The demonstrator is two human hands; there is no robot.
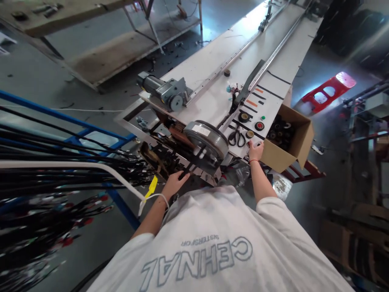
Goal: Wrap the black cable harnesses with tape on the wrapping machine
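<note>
My left hand (174, 183) is closed around a dark bar-like piece (186, 171) below the drum; its exact kind is unclear. A white loop with a yellow tag (152, 185) lies by that wrist. My right hand (256, 151) rests at the near corner of the white bench (206, 101), fingers curled; what they hold, if anything, I cannot make out. Close to it lie black-handled scissors (237, 138), a tape roll (249, 134) and a red push button (259, 126). Between my hands sits a round drum (208, 138) wrapped in shiny material.
A motor (161, 90) is mounted on the bench's left side. An open cardboard box (281, 158) holding dark rolls stands at right, with a red stool (330, 92) beyond. Black cables hang over a blue rack (118, 142) at left. Behind it stands a wooden table (63, 18).
</note>
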